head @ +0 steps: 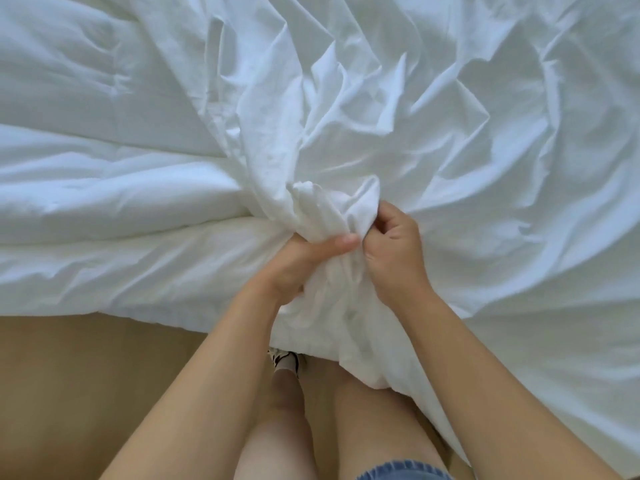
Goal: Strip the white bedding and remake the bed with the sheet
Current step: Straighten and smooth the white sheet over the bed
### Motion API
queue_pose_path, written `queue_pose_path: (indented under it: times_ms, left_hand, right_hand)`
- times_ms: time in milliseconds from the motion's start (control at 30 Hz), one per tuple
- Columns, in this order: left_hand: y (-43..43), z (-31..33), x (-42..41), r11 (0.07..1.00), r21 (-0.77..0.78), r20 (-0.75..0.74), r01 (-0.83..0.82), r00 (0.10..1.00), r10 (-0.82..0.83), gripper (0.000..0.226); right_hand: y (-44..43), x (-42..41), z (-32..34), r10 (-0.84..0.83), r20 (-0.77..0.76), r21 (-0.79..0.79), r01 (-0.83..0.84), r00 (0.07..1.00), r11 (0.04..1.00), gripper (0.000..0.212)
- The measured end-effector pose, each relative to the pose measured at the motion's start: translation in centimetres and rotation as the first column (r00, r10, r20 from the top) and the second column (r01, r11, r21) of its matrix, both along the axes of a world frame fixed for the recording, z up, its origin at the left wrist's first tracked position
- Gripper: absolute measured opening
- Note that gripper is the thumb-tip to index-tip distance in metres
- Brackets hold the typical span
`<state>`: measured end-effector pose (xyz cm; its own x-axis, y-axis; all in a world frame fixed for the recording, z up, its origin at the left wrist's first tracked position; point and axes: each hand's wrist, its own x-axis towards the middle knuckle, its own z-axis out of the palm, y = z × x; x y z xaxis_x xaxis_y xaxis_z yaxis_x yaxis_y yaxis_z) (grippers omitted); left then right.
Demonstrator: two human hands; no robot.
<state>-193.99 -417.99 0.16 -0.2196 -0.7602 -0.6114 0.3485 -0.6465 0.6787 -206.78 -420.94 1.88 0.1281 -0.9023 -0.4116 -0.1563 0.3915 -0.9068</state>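
Sheet (450,133) fills centre & right of frame, heavily creased, running off the top & right edges. Duvet (86,168) lies puffy across the left, its lower edge hanging over the bed side above the tan floor (69,375) at lower left. The two meet at centre frame, where a bunch (329,216) of white fabric stands up in my grip. Can't tell if it's sheet only or has some duvet in w/ it.

Risks, as I judge them:
- If duvet is caught in the bunch, a pull drags both & nothing strips clean.
- Fabric droops from the bunch down to my legs (311,410) at lower centre, so a step back could tread on it.
- Both hands hold one spot, so the far sheet may snag instead of following.

Both forearms come up from the bottom edge & converge. Left hand (298,265) is clenched round the bunch from the left, thumb laid across the front pointing right. Right hand (394,251) is knuckles-up, fingers curled in, pinching a fold just beside that thumb.
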Motion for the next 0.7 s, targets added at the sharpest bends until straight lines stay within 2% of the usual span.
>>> queue_pose_path:
  times_ms: [33,67,100,133,200,267,300,367,433,467,500,567,600,633,700]
  left_hand:
    - [0.1,0.1,0.3,0.999,-0.008,-0.054,0.048,0.997,-0.048,0.036]
    - [0.1,0.2,0.8,0.997,0.001,-0.079,0.077,0.994,-0.076,0.052]
    - [0.0,0.1,1.3,0.996,0.013,-0.064,0.093,0.994,-0.092,0.06]
    - [0.1,0.0,1.5,0.994,0.016,-0.019,0.108,0.994,-0.107,0.057]
    - [0.1,0.1,1.1,0.995,0.034,0.105,0.092,0.99,-0.095,0.035]
    - [-0.3,0.3,0.0,1.0,0.022,0.206,-0.017,0.979,0.012,0.025]
    - [-0.6,0.3,-0.6,0.996,0.002,0.236,-0.084,0.968,0.081,0.025]
    - [-1.1,0.4,-1.5,0.983,-0.014,0.299,-0.183,0.938,0.179,0.028]
    - [-1.4,0.4,-2.1,0.975,-0.001,0.391,-0.221,0.898,0.204,0.031]
    - [-1.3,0.2,-2.2,0.973,0.013,0.433,-0.231,0.878,0.203,0.029]
    - [-1.2,-0.2,-2.3,0.971,0.017,0.477,-0.237,0.856,0.2,0.022]
    - [-1.2,-0.6,-2.3,0.982,0.023,0.578,-0.189,0.804,0.141,0.014]
    - [-1.2,-0.9,-2.3,0.987,0.029,0.62,-0.158,0.777,0.106,0.021]
    - [-1.3,-1.0,-2.3,0.992,0.036,0.656,-0.122,0.751,0.069,0.027]
    - [-1.4,-1.1,-2.2,0.998,0.058,0.724,-0.033,0.689,-0.019,0.031]
  right_hand:
    - [0.0,1.2,0.8,-0.01,0.205,0.098,-0.01,0.979,0.995,0.019]
    - [-0.2,2.1,1.4,0.025,0.324,0.158,-0.08,0.946,0.984,0.021]
    - [-0.8,2.6,2.0,0.115,0.335,0.167,-0.179,0.935,0.97,0.021]
    - [-1.7,2.8,2.2,0.234,0.277,0.145,-0.282,0.932,0.949,0.018]
    - [-3.8,2.8,2.5,0.469,0.06,0.091,-0.473,0.881,0.876,0.011]
    - [-5.4,2.8,2.4,0.54,-0.061,0.073,-0.536,0.839,0.841,0.014]
    - [-5.5,2.9,2.1,0.502,-0.078,0.06,-0.498,0.861,0.865,0.017]
    - [-4.0,2.2,1.6,0.294,-0.108,-0.007,-0.297,0.95,0.955,0.021]
    - [-0.5,0.0,0.3,0.084,-0.269,-0.11,-0.117,0.959,0.987,0.026]
    - [1.9,-1.5,-0.6,0.065,-0.356,-0.106,-0.11,0.932,0.988,0.036]
    - [4.1,-2.7,-1.3,0.143,-0.444,-0.034,-0.177,0.884,0.984,0.049]
    - [7.5,-4.2,-3.2,0.379,-0.616,0.132,-0.384,0.69,0.914,0.074]
    - [8.2,-4.4,-4.3,0.424,-0.689,0.162,-0.445,0.588,0.881,0.08]
    - [8.4,-4.3,-5.1,0.417,-0.742,0.162,-0.464,0.524,0.871,0.08]
    - [7.7,-3.7,-6.2,0.374,-0.802,0.163,-0.432,0.466,0.887,0.076]
